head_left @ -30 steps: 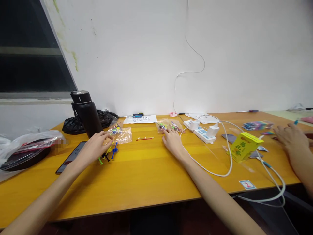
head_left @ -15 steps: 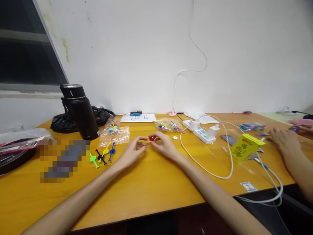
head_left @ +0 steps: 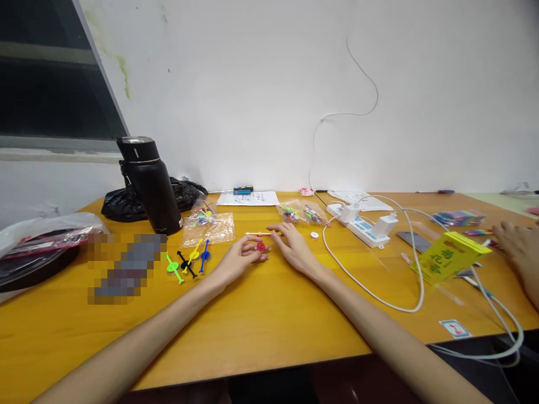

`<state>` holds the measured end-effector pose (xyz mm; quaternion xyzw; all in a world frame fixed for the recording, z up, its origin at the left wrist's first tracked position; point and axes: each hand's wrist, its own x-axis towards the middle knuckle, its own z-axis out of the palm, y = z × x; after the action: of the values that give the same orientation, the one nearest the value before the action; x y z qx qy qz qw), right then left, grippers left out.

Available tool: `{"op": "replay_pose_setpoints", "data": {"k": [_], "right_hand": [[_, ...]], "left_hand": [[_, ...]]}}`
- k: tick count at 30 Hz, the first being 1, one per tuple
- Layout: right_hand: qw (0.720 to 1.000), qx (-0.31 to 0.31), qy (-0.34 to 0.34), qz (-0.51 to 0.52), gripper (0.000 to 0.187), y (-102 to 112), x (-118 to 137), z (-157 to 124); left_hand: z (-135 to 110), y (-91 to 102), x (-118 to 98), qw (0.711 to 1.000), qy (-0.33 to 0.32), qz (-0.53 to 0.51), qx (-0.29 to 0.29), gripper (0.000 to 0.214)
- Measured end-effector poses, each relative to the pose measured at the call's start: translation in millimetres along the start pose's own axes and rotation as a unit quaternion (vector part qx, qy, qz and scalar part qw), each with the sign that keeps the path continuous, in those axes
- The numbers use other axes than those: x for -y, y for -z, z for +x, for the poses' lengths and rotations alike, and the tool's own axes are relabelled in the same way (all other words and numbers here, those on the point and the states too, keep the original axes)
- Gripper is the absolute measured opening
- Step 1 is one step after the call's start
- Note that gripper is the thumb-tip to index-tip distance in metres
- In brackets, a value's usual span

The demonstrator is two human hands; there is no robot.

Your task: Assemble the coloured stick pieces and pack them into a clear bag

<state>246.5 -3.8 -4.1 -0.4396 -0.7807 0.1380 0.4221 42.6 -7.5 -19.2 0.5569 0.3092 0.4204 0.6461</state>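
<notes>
Over goes the round red disc (head_left: 261,247), pinched now in the left hand (head_left: 233,261); the right hand (head_left: 296,252), half-curled, is at slim sticks (head_left: 252,234), grip unclear. Crinkled clear plastic (head_left: 223,225) lies beyond, white cable (head_left: 415,310) looping rightward.

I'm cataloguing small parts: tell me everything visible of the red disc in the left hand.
The red disc is small and round, with a darker mark near its middle, and looks like plastic. It sits at the fingers of the left hand, which hold it over the wooden table, its round face turned roughly toward the camera. Finer detail is too small to tell.
</notes>
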Motion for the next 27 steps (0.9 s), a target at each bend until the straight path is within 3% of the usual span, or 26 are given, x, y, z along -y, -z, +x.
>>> {"op": "replay_pose_setpoints", "data": {"k": [7, 17, 21, 27], "right_hand": [[0.993, 0.096, 0.021, -0.061, 0.034, -4.5, -3.5, -3.4], [0.991, 0.089, 0.050, -0.091, 0.034, -3.3, -9.6, -0.7], [0.990, 0.076, 0.062, -0.101, 0.025, -2.2, -11.3, -0.1], [0.987, 0.081, 0.057, -0.130, 0.015, 0.6, -14.1, 0.2]], "left_hand": [[-0.1, -0.6, -0.7, 1.000, 0.015, -0.010, -0.004, 0.045], [-3.7, -4.6, -7.2, 0.999, 0.027, -0.028, -0.027, 0.045], [-3.1, -4.8, -8.5, 0.999, 0.026, -0.029, -0.036, 0.045], [-4.0, -3.9, -17.1, 0.996, -0.026, -0.014, -0.088, 0.041]]}}
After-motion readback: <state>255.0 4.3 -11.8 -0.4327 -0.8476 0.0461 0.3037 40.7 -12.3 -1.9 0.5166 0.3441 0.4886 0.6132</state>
